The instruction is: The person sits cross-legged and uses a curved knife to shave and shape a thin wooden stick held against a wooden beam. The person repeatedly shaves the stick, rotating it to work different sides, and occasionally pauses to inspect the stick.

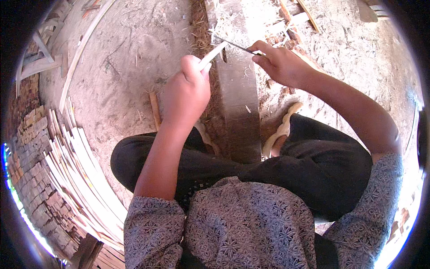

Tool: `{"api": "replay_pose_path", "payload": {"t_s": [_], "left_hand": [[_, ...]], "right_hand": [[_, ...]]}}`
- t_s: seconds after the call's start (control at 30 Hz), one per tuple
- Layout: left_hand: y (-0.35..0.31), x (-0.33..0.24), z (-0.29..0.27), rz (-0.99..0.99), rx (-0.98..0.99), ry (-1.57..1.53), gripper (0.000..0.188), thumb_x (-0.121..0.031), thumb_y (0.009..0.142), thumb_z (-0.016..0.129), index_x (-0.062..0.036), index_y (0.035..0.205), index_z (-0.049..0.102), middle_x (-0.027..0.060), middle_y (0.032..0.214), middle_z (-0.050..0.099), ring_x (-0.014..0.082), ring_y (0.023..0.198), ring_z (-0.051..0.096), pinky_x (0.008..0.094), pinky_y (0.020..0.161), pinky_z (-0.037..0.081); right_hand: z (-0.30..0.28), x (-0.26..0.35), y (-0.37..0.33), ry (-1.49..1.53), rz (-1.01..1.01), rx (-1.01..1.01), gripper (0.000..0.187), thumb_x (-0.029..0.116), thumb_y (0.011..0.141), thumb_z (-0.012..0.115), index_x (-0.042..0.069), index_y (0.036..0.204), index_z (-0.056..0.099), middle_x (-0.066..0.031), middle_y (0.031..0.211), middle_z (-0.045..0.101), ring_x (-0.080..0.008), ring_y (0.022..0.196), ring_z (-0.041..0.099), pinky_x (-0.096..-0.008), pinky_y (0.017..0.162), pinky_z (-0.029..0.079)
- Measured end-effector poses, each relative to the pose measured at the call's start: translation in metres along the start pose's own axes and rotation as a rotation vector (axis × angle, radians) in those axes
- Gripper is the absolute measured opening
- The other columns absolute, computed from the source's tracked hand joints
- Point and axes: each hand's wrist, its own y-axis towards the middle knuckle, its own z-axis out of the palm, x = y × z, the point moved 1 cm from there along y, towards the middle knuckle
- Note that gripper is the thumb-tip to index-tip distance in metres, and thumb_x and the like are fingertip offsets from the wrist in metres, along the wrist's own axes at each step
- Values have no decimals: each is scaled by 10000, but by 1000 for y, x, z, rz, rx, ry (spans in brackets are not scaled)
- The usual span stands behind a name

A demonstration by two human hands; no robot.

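Observation:
My left hand (187, 92) is closed round a pale wooden stick (212, 55), which points up and to the right over a plank. Closed fingers of my right hand (283, 65) grip a knife (239, 46) with a thin dark blade. Its handle is mostly hidden in my fingers. The blade lies across the far end of the stick, seemingly touching it. Beneath both hands runs the long worn wooden plank (242, 101), between my legs and away from me. Pale shavings (228, 24) are heaped on its far part.
Long pale wooden strips (83, 166) lie in a bundle at left, beside stacked small wood pieces (31, 154). One long curved strip (80, 49) rests on the dusty ground (130, 54). Wood offcuts (308, 15) are scattered at the far right of the plank.

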Motion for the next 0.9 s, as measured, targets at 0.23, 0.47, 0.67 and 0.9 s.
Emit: {"api": "replay_pose_path", "payload": {"t_s": [0.23, 0.47, 0.67, 0.9], "left_hand": [[-1, -5, 10, 16, -50, 10, 274, -177, 969, 631, -40, 1107, 438, 243, 774, 680, 467, 714, 669, 552, 584, 522], [9, -18, 8, 30, -24, -11, 271, -161, 964, 630, -29, 1085, 427, 247, 738, 662, 467, 692, 667, 545, 566, 527], [3, -13, 6, 59, -24, -10, 271, -151, 961, 624, -25, 1078, 414, 257, 747, 659, 476, 698, 661, 556, 579, 524], [7, -21, 7, 4, 33, -29, 237, -160, 976, 601, -41, 1088, 430, 258, 798, 663, 480, 743, 660, 557, 609, 521]], "right_hand": [[23, 20, -12, -56, -312, -175, 276, 190, 1047, 521, 99, 1306, 499, -168, 689, 646, -329, 659, 695, -477, 622, 504], [19, -78, 20, -299, -58, -77, 232, 194, 1044, 505, 65, 1236, 489, -213, 777, 680, -377, 748, 715, -484, 648, 559], [21, 11, -5, 47, -320, -169, 303, 222, 1037, 544, 109, 1313, 492, -211, 776, 674, -386, 757, 705, -497, 669, 530], [25, -73, 46, -343, -61, -10, 290, 226, 1040, 497, 58, 1269, 439, -235, 850, 688, -423, 807, 712, -526, 669, 573]]}}
